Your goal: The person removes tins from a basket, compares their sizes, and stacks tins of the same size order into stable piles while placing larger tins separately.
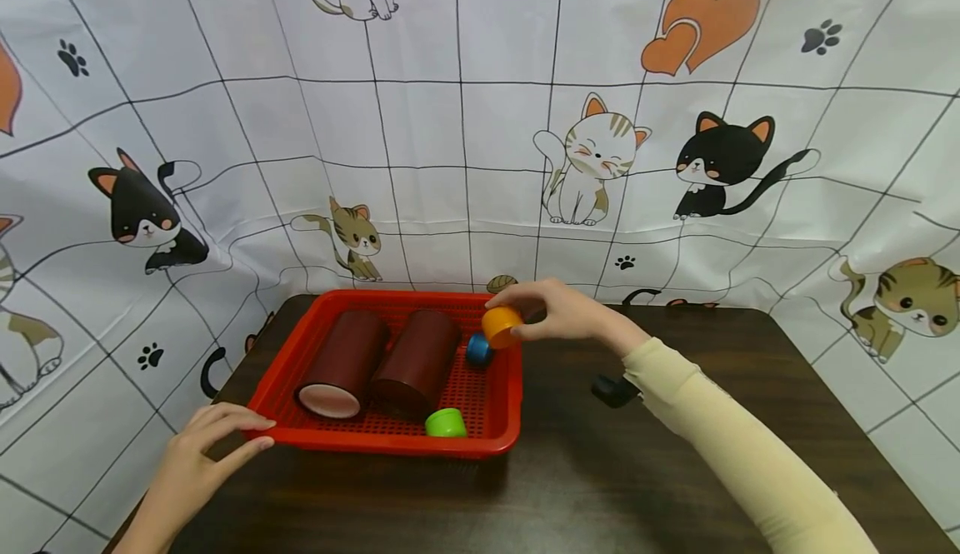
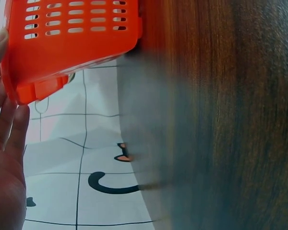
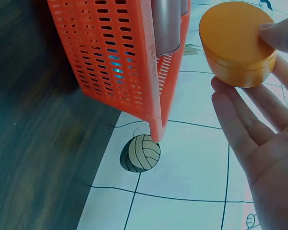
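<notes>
My right hand [image 1: 562, 314] pinches a small round orange jar [image 1: 500, 327] with a flat lid between thumb and fingers, above the right side of a red plastic basket [image 1: 382, 441]. In the right wrist view the jar [image 3: 237, 40] is just outside the basket wall, tilted. At the basket's near left corner, my left hand [image 1: 197, 458] holds the rim, thumb on one side and fingers on the other. Inside lie two large dark-red cylinders, the left one [image 1: 347, 358] showing a pale round end, the other [image 1: 420, 358] beside it. A blue jar [image 1: 478, 349] and a green jar [image 1: 446, 423] are there too.
The basket stands on a dark wood table [image 1: 600, 471]. A small black object [image 1: 615, 390] lies on the table by the right sleeve [image 1: 720, 421]. Behind and at both sides hangs a white grid-patterned sheet [image 1: 420, 137] printed with cats.
</notes>
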A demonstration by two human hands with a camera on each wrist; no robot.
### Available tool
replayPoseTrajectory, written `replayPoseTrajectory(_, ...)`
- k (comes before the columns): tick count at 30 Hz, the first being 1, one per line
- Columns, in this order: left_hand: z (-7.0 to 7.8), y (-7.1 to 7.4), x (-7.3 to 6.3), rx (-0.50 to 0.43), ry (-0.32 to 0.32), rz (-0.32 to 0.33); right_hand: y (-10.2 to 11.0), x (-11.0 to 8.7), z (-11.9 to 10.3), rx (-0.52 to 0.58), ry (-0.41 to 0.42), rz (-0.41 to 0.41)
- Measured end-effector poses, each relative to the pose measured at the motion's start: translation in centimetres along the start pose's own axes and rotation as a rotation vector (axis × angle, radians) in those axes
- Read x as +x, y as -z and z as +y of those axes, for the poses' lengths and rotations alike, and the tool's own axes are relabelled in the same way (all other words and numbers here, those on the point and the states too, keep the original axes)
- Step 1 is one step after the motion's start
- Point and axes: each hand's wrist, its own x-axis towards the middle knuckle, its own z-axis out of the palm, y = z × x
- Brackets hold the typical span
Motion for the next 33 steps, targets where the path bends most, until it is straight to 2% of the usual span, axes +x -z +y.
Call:
replayPoseTrajectory(7, -0.2, -0.2, 0.2, 0.003, 0.003, -0.002, 0.1, -1.4, 0.2, -0.01, -0.019, 0.078)
replayPoseTrajectory(14, -0.2, -0.2, 0.0, -0.003, 0.005, -0.002, 0.2, -2.0, 0.2, -0.048, -0.002, 0.146)
replayPoseTrajectory(26, 0.0, 0.1, -0.3, 0.03, 0.009, 0.014, 0.3, -3.5, 1.4, 0.005, 0.004, 0.243)
replayPoseTrajectory(33, -0.1, -0.1, 0.0, 0.027, -0.002, 0.011, 0.4, -4.4, 2.0, 0.051, -0.038, 0.321)
